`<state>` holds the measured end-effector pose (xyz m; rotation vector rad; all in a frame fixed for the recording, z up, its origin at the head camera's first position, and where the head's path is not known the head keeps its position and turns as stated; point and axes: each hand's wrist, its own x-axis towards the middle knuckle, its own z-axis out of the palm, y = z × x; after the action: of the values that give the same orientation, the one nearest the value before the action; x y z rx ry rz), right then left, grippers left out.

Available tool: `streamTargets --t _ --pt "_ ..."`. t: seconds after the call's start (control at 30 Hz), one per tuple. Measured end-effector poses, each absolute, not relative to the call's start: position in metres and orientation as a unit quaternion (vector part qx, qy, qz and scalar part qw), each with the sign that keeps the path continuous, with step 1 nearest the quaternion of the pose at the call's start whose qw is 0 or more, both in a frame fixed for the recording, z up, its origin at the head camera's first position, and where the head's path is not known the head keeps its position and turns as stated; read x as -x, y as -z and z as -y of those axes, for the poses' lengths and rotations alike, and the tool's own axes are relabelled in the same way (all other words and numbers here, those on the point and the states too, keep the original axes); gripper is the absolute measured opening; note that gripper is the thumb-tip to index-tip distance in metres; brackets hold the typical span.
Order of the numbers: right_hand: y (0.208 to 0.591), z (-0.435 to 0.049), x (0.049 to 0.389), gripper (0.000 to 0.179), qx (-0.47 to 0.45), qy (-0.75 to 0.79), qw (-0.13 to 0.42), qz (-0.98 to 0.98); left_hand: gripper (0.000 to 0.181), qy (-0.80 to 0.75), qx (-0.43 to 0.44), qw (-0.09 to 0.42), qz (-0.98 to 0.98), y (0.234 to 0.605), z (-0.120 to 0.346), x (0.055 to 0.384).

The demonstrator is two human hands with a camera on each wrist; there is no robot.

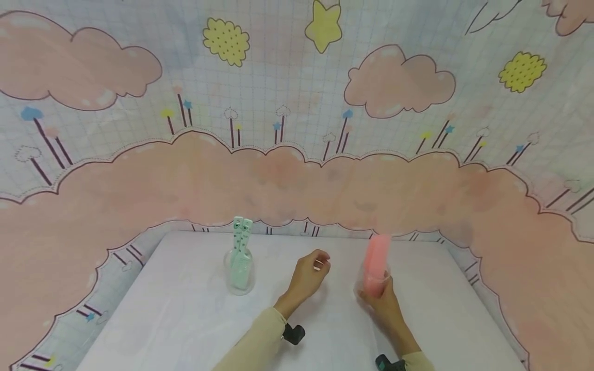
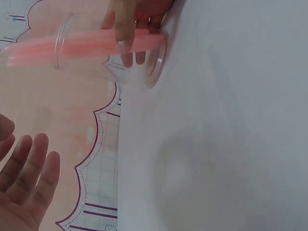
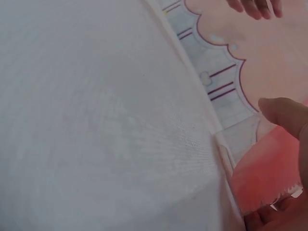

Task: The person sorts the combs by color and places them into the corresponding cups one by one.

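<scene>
My right hand (image 1: 386, 301) grips a clear cup (image 1: 359, 285) low on its side, thumb and fingers curled round it. Long flat pink pieces (image 1: 377, 255) stand in that cup and stick out above its rim; their exact kind is unclear. In the left wrist view, the cup's base (image 2: 156, 60) appears to be on the white table. The right wrist view shows the thumb (image 3: 284, 113) beside the pink material (image 3: 267, 168). To the left of the cup, my left hand (image 1: 308, 273) hovers over the table, fingers loosely bent, holding nothing.
A second clear cup (image 1: 230, 282) stands on the table (image 1: 185, 319) at the left, holding mint-green utensils with patterned handles (image 1: 242, 232). Behind the table hangs a printed cloth (image 1: 297, 190) with clouds and stars. A black wrist camera (image 1: 294, 334) sits at the left sleeve.
</scene>
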<state>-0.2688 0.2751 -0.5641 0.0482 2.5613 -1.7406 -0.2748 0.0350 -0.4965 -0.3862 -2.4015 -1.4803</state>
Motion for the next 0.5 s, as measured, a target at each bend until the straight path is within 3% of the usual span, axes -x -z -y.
streamTargets --t 0.2,0.5 --pt "0.558 -0.274 0.273 0.11 0.012 0.583 0.007 -0.812 0.015 0.52 0.113 0.146 0.834 0.501 -0.021 0.27" --pt "0.538 -0.277 0.275 0.111 0.007 0.578 -0.077 -0.812 0.011 0.519 0.095 0.146 0.837 0.508 -0.012 0.267"
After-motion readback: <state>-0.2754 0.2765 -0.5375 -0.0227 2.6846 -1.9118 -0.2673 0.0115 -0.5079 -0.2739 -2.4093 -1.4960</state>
